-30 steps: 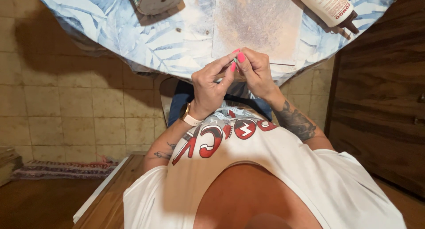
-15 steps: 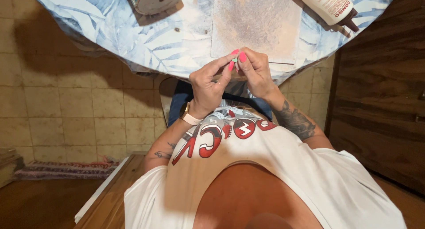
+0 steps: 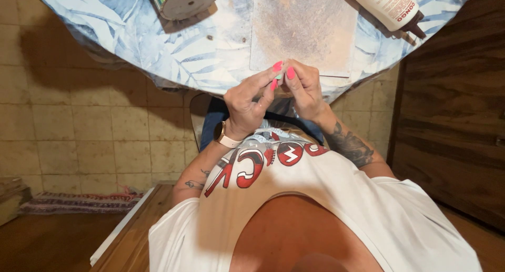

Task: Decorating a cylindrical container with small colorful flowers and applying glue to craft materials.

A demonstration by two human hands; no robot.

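Observation:
My left hand [image 3: 247,101] and my right hand [image 3: 304,90] meet fingertip to fingertip just in front of the round table's near edge. Between the pink-nailed fingers both hands pinch a tiny pale green piece [image 3: 278,77], mostly hidden by the fingers. The left wrist wears a watch with a light band [image 3: 226,138]. Right beyond the fingertips lies a dusty rectangular board [image 3: 305,30] on the blue leaf-patterned tablecloth [image 3: 158,46].
A round tin with a grey lid [image 3: 184,1] lies on its side at the table's far left. At the far right rests a white bottle with a dark cap [image 3: 389,6]. Dark wooden cabinets [image 3: 452,119] stand to the right; a tiled floor and striped rug [image 3: 73,201] lie left.
The hands stay together at the table's edge. Fingers shifted slightly around the small piece; the view moved a little.

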